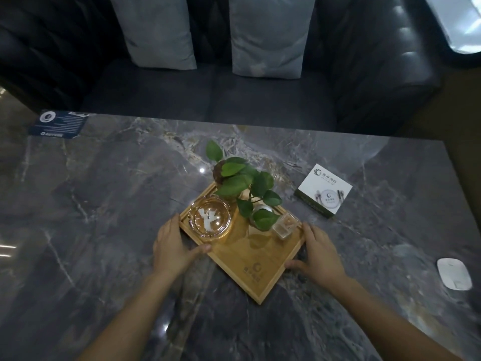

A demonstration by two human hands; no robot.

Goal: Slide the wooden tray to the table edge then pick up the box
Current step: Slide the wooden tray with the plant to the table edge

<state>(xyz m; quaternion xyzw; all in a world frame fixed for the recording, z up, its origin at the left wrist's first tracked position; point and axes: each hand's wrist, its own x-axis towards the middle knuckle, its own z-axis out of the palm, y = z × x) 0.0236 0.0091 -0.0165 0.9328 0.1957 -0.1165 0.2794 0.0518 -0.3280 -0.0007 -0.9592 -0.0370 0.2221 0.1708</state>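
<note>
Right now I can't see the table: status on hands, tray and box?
Left hand and right hand grip wooden tray sides. White box untouched, right of tray. Path clear.

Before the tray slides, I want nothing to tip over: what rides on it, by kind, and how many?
On the wooden tray:
Glass ashtray: 1
Potted plant: 1
Small clear container: 1
Total: 3
The left hand and right hand grip the tray's sides.
</note>
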